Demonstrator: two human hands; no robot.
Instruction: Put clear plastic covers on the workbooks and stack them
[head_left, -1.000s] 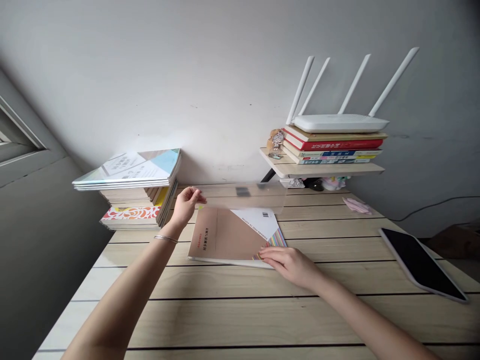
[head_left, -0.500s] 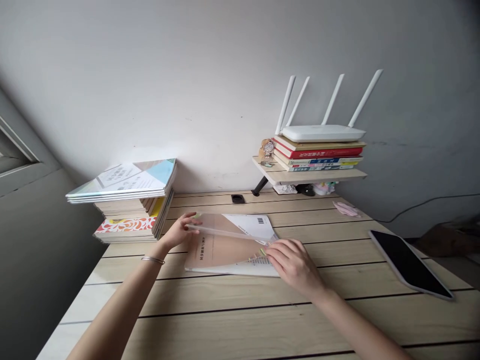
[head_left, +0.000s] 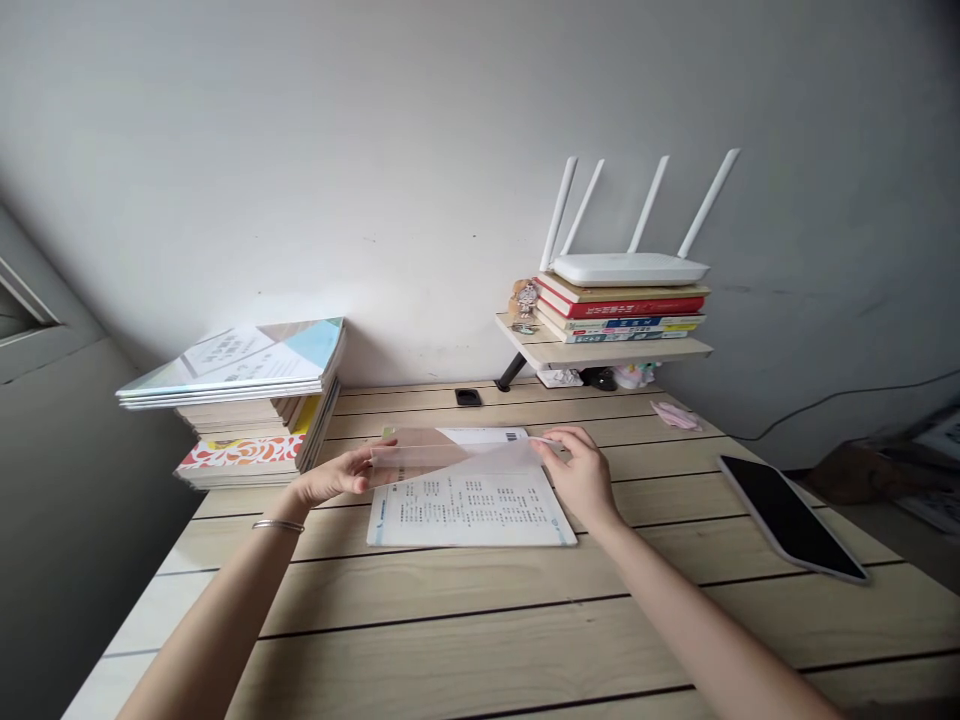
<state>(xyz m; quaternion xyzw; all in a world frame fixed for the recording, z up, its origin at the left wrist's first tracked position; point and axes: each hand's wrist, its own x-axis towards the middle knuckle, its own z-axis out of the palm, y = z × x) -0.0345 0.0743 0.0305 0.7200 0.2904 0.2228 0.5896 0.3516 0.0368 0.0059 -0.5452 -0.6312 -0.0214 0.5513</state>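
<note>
A workbook (head_left: pixel 465 510) lies on the desk, its printed inner page showing along the near half. Above its far half is a clear plastic book cover (head_left: pixel 427 458), with a pinkish-beige and white book cover showing behind it. At the plastic's left end, my left hand (head_left: pixel 337 474) pinches its edge between thumb and fingers; a silver bangle sits on that wrist. My right hand (head_left: pixel 579 475) grips the right end with closed fingertips. How far the workbook's cover is tucked into the plastic, I cannot tell.
Left stands a tall stack of books (head_left: pixel 247 430). A raised shelf (head_left: pixel 607 350) at the back right bears books and a white router (head_left: pixel 630 268). A tablet (head_left: pixel 791 515) lies at the right, and a pink item (head_left: pixel 676 416) near the desk's back right edge.
The workbook's beige cover has been lifted away from me, exposing the printed page. My right hand has moved up and away with the plastic; my left hand has shifted slightly left.
</note>
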